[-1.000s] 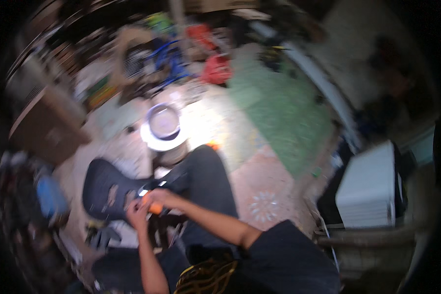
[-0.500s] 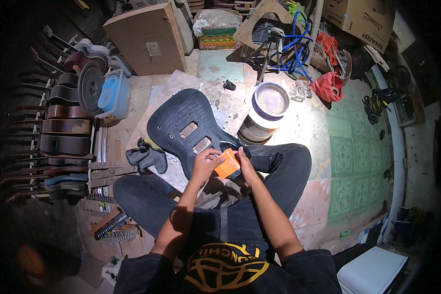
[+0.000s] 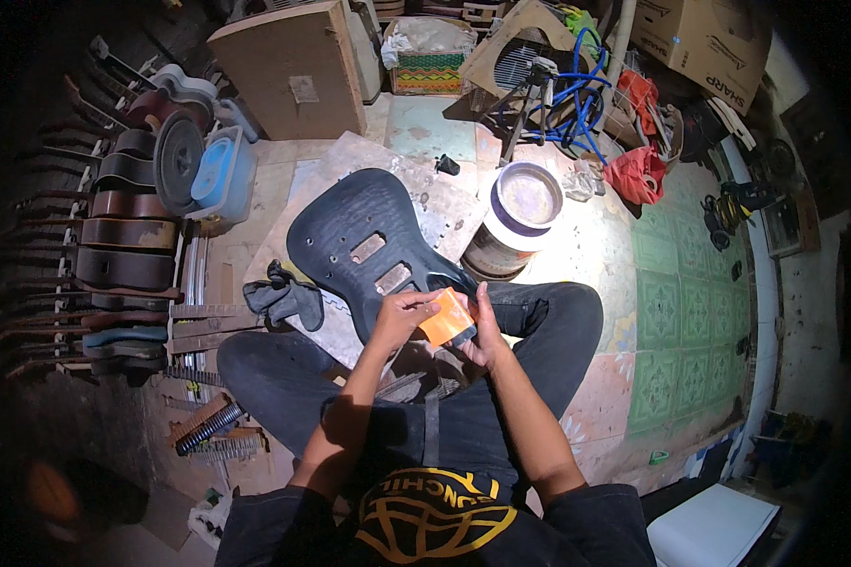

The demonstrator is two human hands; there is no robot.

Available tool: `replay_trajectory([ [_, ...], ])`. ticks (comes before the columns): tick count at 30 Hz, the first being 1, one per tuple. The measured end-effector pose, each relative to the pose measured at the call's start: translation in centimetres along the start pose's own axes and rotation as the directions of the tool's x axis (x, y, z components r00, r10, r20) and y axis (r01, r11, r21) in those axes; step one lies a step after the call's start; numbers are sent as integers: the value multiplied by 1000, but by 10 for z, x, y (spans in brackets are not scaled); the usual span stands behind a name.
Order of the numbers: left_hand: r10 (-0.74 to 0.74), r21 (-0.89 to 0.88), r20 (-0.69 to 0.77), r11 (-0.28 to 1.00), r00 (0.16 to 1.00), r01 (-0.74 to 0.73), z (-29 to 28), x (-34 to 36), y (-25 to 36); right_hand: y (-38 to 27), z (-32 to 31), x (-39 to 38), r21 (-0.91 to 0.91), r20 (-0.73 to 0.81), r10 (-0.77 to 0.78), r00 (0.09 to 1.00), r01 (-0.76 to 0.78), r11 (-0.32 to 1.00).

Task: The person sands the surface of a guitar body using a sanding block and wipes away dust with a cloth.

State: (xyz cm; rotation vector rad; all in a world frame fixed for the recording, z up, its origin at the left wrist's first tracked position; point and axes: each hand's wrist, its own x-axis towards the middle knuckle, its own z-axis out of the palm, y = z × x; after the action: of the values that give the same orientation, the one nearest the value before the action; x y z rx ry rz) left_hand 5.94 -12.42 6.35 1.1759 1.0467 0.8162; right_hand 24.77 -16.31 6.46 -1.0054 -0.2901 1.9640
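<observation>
One orange sheet (image 3: 443,319), lettered carton (image 3: 698,49)

Dark printed lettering (image 3: 738,94) stands on the brown cardboard box (image 3: 695,42), and yellow capital letters (image 3: 454,486) stand on the black fabric shirt (image 3: 288,529).

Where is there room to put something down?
The green tiles are mostly bare, between the bright floor and the pale edging at right. The bright floor, below the red bag and right of the bucket, has room too. It's crowded left by the guitars, at the top by the blue hose, and in front, where the dark guitar body lies.
</observation>
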Motion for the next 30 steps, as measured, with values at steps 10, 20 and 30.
replay_trajectory([
  [10, -9, 3, 60, 1000, 998, 9, -7, 1, 3, -4, 6, -4, 89, 41, 41, 998, -44, 995],
  [20, 5, -19, 99, 1000, 995, -3, -10, 1, 4, 1, -6, 0, 217, 86, 62, 994, -80, 973],
  [30, 4, 61, 91, 998, 996, -10, -11, 0, -3, 4, 5, -4, -140, -72, -55, 996, 44, 989],
])
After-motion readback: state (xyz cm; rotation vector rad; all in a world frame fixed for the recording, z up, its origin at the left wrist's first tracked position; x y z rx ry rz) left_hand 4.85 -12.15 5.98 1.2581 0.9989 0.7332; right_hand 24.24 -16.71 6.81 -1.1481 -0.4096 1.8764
